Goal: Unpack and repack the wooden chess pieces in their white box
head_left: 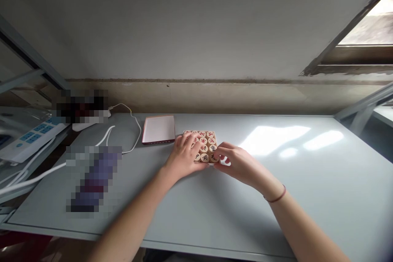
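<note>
A shallow box of round wooden pieces with red and black characters lies on the grey table, its pieces in rows. My left hand rests over the box's left side, fingers spread across the pieces. At the lower right corner, my right hand has its fingers curled, the fingertips touching a piece with a black character. Some pieces are hidden under my left hand. Left of the box sits an open lid, white inside with a red edge.
A blurred dark blue object lies at the left of the table. White cables run near it to a power strip. A wall stands behind; metal frame bars rise at both sides.
</note>
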Demonstrator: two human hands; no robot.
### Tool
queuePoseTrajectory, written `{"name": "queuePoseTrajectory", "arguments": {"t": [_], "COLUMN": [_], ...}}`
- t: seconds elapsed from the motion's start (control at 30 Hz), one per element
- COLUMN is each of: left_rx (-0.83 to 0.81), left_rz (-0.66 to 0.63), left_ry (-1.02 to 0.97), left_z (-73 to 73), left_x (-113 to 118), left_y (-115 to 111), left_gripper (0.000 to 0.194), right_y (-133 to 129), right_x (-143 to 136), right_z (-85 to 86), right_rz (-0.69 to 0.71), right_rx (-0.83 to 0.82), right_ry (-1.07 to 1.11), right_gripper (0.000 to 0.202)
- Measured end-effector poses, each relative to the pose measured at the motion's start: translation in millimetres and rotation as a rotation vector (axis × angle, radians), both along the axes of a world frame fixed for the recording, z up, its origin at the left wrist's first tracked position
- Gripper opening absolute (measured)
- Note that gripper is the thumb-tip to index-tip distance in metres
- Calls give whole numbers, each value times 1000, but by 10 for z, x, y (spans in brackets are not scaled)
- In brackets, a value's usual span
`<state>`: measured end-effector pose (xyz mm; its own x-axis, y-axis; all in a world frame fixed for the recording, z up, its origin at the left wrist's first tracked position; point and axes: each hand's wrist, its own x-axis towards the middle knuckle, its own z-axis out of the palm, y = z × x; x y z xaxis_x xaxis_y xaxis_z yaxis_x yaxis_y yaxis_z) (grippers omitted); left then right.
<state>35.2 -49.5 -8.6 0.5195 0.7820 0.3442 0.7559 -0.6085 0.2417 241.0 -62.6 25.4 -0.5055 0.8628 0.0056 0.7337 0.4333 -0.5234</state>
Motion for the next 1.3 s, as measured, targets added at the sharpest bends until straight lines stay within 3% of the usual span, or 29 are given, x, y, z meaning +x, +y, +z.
{"name": "queuePoseTrajectory", "arguments": {"t": [0.1,0.17,0.3,0.4,0.5,0.57,0.63,0.7,0.77,0.83,0.97,1.03,1.1,1.3], "left_rx": [5,5,40,-49,-114,-72,34,119,6,-205,-594,-723,-751,-564], "left_rz": [10,84,547,680,672,645,561,369,211,157,249,336,388,480], "left_ry": [-13,-46,-48,50,88,23,-144,-397,-678,-961,-1241,-1240,-1129,-597], "left_z": [11,35,20,-61,-85,-13,119,263,363,393,316,268,233,239], "left_x": [-31,-79,-215,-301,-350,-365,-366,-337,-270,-173,-19,-8,-36,-122], "left_y": [40,89,213,286,315,303,259,185,102,39,29,61,89,95], "left_gripper": [52,47,36,31,23,22,24,24,25,27,31,37,41,45], "right_y": [16,26,45,53,52,54,62,77,95,105,83,60,43,70], "right_x": [-17,-22,-13,-11,-24,-36,-45,-51,-59,-74,-137,-172,-198,-204], "right_z": [-24,-42,-78,-92,-94,-100,-114,-131,-143,-141,-106,-90,-85,-101], "right_rz": [10,19,3,-46,-77,-91,-124,-204,-275,-259,-241,-326,-389,-452], "right_rx": [42,54,55,93,124,146,186,228,217,110,-156,-230,-300,-416], "right_ry": [13,17,43,88,136,169,216,301,445,631,893,929,916,709], "right_gripper": [9,8,6,16,20,19,20,26,41,52,52,64,75,69]}}
